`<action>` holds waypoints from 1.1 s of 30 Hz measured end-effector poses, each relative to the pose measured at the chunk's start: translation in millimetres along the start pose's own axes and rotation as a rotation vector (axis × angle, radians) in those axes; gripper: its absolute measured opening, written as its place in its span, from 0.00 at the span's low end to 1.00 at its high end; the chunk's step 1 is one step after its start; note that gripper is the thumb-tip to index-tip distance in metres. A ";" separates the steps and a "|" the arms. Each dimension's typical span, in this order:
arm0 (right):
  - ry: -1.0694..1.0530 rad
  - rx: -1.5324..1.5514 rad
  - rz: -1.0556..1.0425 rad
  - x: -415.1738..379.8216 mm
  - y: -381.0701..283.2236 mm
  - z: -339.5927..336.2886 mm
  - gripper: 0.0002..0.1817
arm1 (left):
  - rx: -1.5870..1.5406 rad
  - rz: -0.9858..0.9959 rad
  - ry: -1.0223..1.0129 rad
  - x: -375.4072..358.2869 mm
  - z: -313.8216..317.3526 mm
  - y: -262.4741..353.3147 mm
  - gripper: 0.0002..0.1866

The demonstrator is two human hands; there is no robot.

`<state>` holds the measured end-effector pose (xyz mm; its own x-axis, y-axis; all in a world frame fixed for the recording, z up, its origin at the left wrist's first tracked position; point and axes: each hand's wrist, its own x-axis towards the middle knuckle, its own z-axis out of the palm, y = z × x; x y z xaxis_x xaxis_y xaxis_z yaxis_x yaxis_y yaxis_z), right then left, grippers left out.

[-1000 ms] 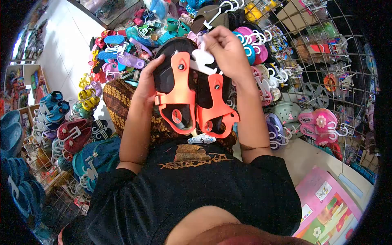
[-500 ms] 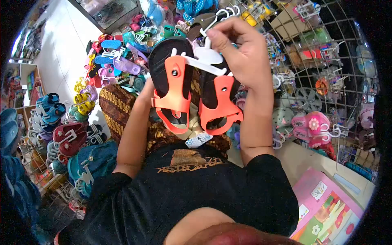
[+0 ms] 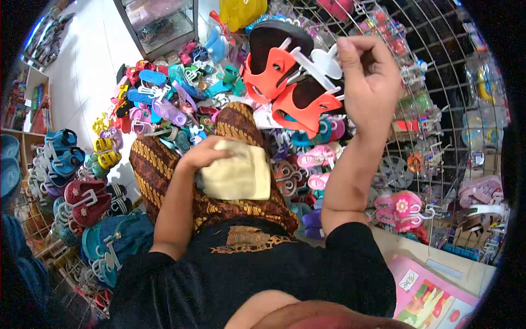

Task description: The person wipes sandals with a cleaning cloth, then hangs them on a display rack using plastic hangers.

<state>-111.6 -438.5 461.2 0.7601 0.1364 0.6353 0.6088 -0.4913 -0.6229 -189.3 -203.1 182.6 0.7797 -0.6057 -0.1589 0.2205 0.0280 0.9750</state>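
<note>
My right hand is raised out in front of me, thumb and forefinger pinching the end of a white hanger, the other fingers curled in loosely. From that hanger the pair of orange-strapped sandals sticks out to the left, black soles behind the straps, both tilted, between my hand and the heap of children's footwear. My left hand is down over my lap, its fingers laid across the upper left of a pale yellow cloth; that part is blurred, so I can't tell whether they grip it or just press on it. Under the cloth are my brown patterned trousers, just below the hem of my black shirt. To my right a wire rack curves up, with pink flowered slippers near its foot, well apart from the orange pair
</note>
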 end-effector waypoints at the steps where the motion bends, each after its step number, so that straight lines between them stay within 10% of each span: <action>1: 0.020 0.015 0.011 3.2 4.6 7.5 0.10 | -0.158 -0.070 0.067 -5.8 -17.3 -2.8 0.15; 9: 0.015 -0.064 0.135 14.8 99.6 119.4 0.13 | -0.596 -0.140 0.992 -26.7 -107.9 -35.6 0.19; 25: -0.018 -0.181 0.473 92.8 317.1 203.7 0.16 | -0.525 -0.150 1.038 -9.4 -113.9 -39.6 0.18; 33: -0.024 -0.590 0.359 105.1 260.5 160.1 0.21 | -0.627 -0.132 1.011 -4.7 -113.6 -42.1 0.18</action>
<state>163.2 -414.3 292.6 0.9003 -0.1063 0.4220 0.0985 -0.8947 -0.4356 -135.6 -111.1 124.7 0.7756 0.2587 -0.5758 0.3616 0.5656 0.7412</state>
